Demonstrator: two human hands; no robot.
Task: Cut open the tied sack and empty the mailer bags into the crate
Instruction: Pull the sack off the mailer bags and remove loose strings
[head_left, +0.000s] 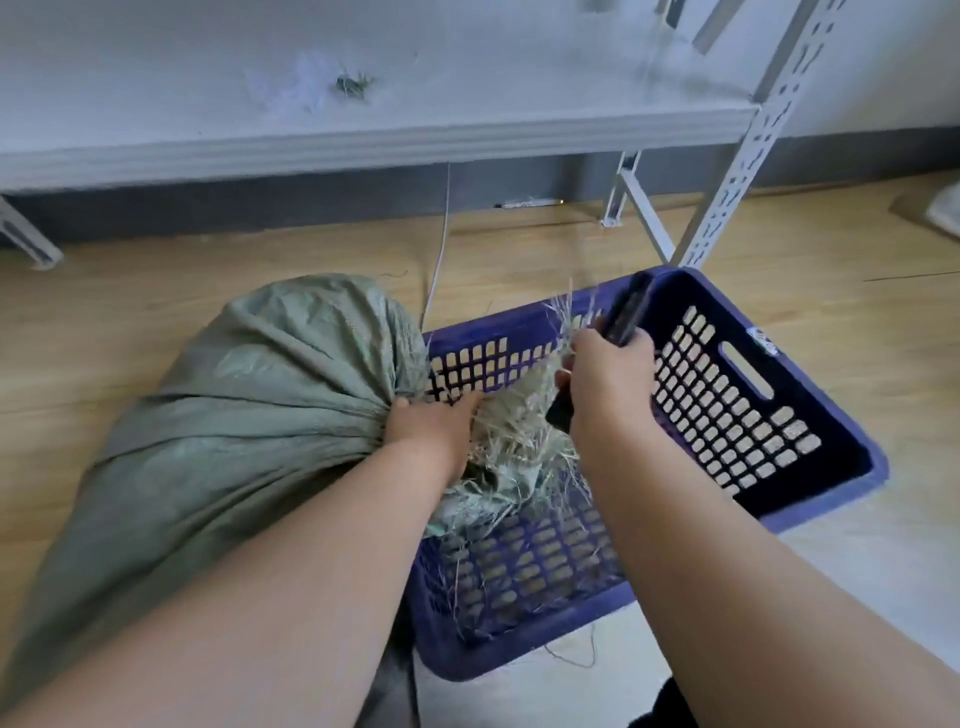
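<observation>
A bulging grey-green woven sack lies on the floor at the left, its bunched neck hanging over the rim of a blue plastic crate. My left hand clamps the gathered neck. Frayed pale fibres spill from the neck into the crate. My right hand grips a dark utility knife just right of the fibres, its far end pointing up and away. No mailer bags are visible; the crate's lattice floor shows bare.
A white metal shelf with perforated uprights stands just behind the crate. A thin white string hangs from the shelf edge. The floor is wood-look at the back and pale grey nearer me.
</observation>
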